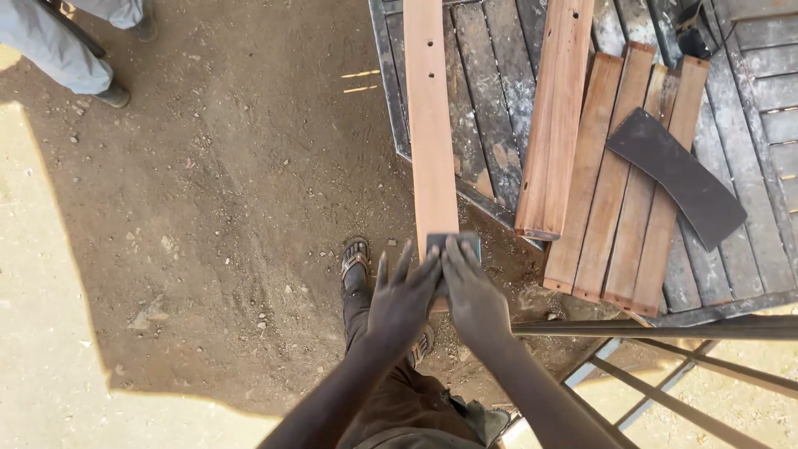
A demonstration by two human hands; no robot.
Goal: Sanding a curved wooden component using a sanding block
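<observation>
A long reddish wooden plank (431, 125) runs from the top of the head view down toward me, its near end overhanging the bench. A small dark sanding pad (455, 244) lies flat on that near end. My left hand (401, 301) and my right hand (474, 295) sit side by side on the pad, fingers stretched forward and pressing it against the plank. My forearms come up from the bottom edge.
A weathered slatted metal-framed bench (752, 91) holds a second plank (555, 116), several shorter reddish slats (619, 183) and a dark curved strip of abrasive sheet (675, 176). My sandalled foot (356, 259) stands on the dirt. Another person's legs (66, 50) are at top left. Metal bars (665, 328) cross at lower right.
</observation>
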